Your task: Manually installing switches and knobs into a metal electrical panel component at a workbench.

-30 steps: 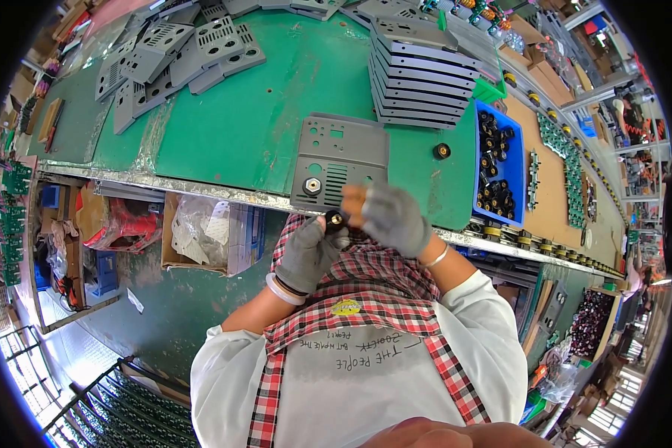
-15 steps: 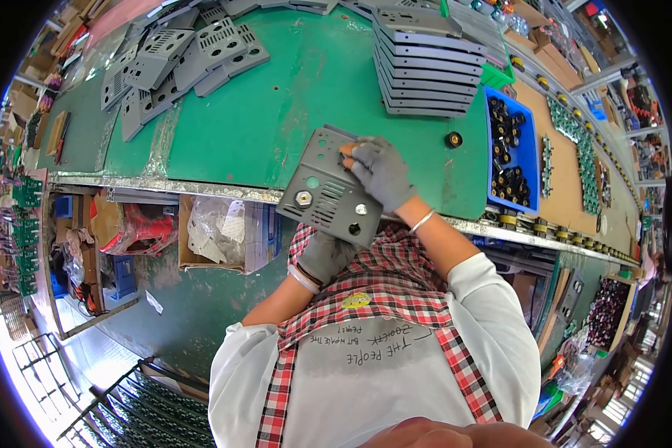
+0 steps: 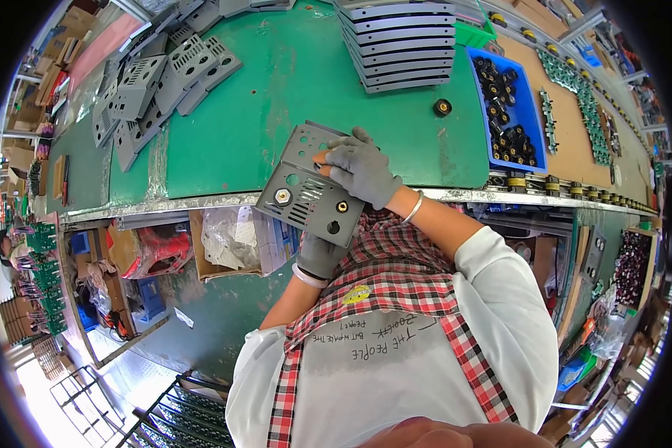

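A bent grey metal plate with slots and round holes is tilted at the table's front edge. My left hand, in a grey fingerless glove, grips its lower edge from beneath, most of its fingers hidden. Over the plate's right side lies my right hand, gloved alike, its fingers curled together and bare fingertips close to the plate's face. Whether those fingertips hold a small part cannot be made out. A silver hex nut sits on the plate's left, and a black fitting with a brass centre on its right.
A loose black round part lies on the green table. Beyond it rises a stack of grey plates. More plates are heaped at the far left. A blue bin of black parts stands right, beside a conveyor with green circuit boards.
The whole view has shifted slightly. Both hands and the plate keep nearly the same pose. The fitting on the plate's right looked bright before and now shows black with a brass centre.
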A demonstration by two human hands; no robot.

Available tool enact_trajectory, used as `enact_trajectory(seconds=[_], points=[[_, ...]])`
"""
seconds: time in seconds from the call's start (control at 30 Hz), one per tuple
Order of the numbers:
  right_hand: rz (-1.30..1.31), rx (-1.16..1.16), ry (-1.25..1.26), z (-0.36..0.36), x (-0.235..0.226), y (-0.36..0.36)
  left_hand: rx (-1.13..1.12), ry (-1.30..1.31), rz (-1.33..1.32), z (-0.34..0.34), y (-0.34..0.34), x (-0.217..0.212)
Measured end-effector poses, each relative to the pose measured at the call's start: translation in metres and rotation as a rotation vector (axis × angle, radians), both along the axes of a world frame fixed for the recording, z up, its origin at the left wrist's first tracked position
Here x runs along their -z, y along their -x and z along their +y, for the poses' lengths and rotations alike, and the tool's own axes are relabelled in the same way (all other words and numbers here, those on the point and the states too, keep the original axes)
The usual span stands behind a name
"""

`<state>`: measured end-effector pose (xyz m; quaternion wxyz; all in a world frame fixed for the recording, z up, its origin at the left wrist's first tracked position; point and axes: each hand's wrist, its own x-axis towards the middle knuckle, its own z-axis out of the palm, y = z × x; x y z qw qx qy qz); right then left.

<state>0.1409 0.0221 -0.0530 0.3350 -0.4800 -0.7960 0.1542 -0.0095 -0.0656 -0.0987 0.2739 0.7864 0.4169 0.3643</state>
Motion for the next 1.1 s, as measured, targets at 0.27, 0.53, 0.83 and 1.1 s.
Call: enact_trajectory(seconds=[0.27,0.53,0.83,1.1], points=[[-0.172,-0.439,0.062,-0.031,-0.008,-0.03,-0.016,0.093,-0.203,0.003,-0.011,-0.005],[-0.379,-0.164,0.137,-0.041,-0.027,-0.013,0.059,0.039,-0.125,0.008,-0.008,-0.005],[-0.455,-0.392,0.141,-0.028,-0.038,-0.021,0.039,0.028,0.051,0.008,-0.009,-0.006],[-0.589,-0.326,0.372,-0.015,-0.046,-0.011,0.035,0.076,-0.103,0.005,-0.013,-0.008]])
